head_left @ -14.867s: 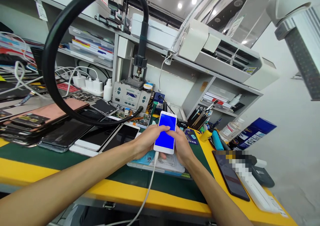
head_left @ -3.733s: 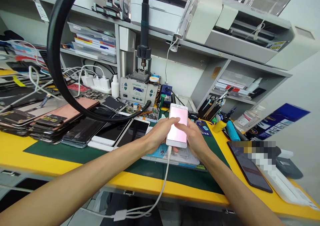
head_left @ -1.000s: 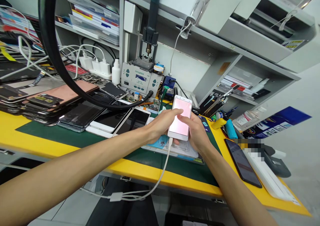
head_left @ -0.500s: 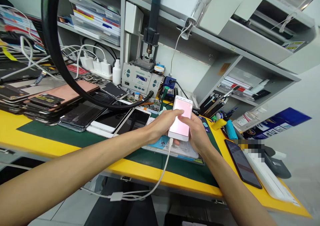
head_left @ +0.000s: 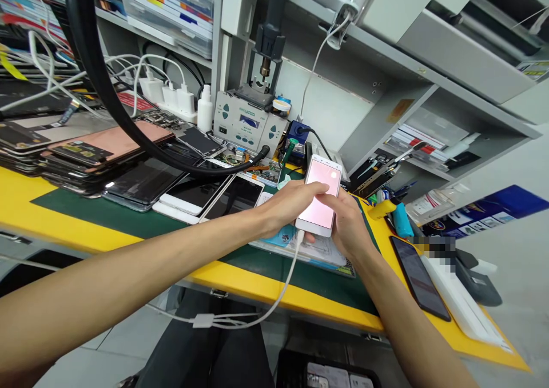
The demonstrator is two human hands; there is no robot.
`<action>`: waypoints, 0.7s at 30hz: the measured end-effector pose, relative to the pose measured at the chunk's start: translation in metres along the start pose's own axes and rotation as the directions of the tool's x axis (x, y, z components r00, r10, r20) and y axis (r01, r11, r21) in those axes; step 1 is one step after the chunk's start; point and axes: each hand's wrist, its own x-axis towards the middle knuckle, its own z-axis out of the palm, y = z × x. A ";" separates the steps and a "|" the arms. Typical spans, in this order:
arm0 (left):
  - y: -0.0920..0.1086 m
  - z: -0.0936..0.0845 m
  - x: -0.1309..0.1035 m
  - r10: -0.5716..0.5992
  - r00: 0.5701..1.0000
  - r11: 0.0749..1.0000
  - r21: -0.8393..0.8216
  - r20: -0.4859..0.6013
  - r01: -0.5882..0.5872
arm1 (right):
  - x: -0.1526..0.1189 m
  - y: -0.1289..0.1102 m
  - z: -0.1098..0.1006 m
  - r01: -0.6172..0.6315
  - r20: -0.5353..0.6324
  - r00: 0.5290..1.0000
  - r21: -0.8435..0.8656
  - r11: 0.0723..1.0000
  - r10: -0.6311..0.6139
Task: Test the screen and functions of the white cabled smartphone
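Observation:
A white smartphone (head_left: 315, 219) with a lit pinkish screen is held upright and slightly tilted above the workbench. My left hand (head_left: 291, 205) grips its left side, the thumb lying over the screen. Around the right edge, my right hand (head_left: 349, 219) is closed, its thumb also on the glass. The fingers behind the phone are mostly hidden. From the phone's bottom edge a white charging cable (head_left: 286, 288) hangs down to a splitter (head_left: 203, 320) in front of the bench. Below the phone lie papers and a clear-covered pad (head_left: 330, 256) on the green mat (head_left: 300, 276).
Several phones (head_left: 191, 191) and stacked screens (head_left: 103, 148) cover the bench's left. A hot-air station (head_left: 244, 122) stands behind, with a thick black hose (head_left: 128, 131) arching across. A dark phone (head_left: 420, 279) and a long white box (head_left: 465, 305) lie at right.
The camera view has shifted, so the phone and hands appear slightly farther right and higher. Both hands keep hold of the phone, and a pale round spot now shows on its screen.

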 end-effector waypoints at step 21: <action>0.000 0.000 0.000 -0.022 1.000 1.000 -0.009 -0.006 0.021 | 0.002 0.003 0.001 0.010 -0.025 1.000 -0.024 1.000 -0.010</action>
